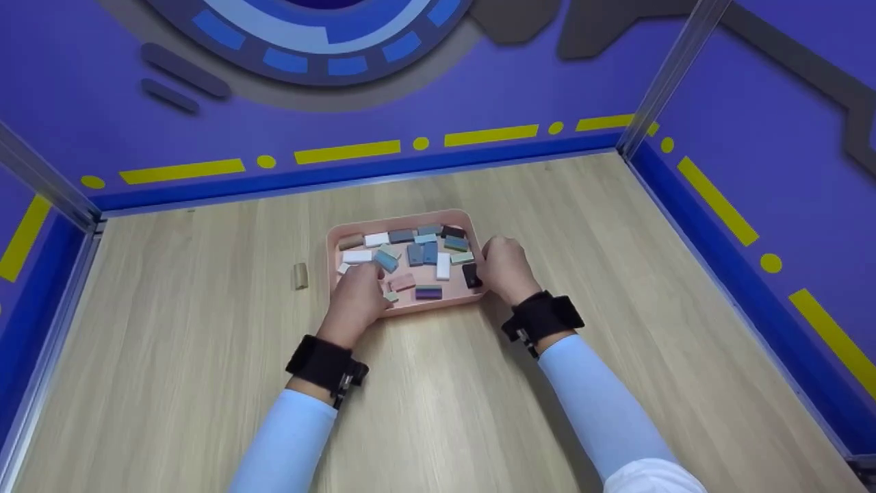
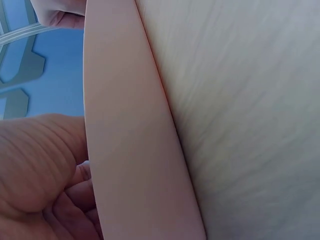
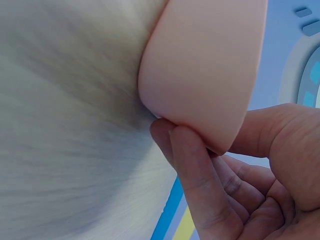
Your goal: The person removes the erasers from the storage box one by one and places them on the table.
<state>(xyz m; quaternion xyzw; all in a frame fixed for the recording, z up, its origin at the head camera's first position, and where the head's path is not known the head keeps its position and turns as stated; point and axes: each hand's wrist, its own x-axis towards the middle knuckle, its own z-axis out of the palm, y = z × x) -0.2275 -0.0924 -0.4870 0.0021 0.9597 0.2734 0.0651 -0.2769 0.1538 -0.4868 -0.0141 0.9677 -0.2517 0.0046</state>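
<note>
A shallow pink tray [image 1: 452, 301] full of small blocks stands in the middle of the table. My right hand [image 1: 506, 270] pinches its right side: in the right wrist view the fingertips [image 3: 187, 145] lie against the outer wall [image 3: 205, 65] and the thumb goes over the rim. Over the tray's front left corner is my left hand [image 1: 356, 298], its fingers bent down among the blocks. In the left wrist view the tray's wall [image 2: 130, 120] hides those fingertips, so I cannot tell what they hold. Nearby lie a pink block [image 1: 402, 282] and a purple striped block [image 1: 428, 293].
A tan block [image 1: 300, 276] lies on the wooden table [image 1: 205, 329], left of the tray. Inside the tray are white, blue, grey and black blocks, among them a black block [image 1: 471, 276] beside my right hand. Blue panels [image 1: 383, 130] wall the table at the back and sides.
</note>
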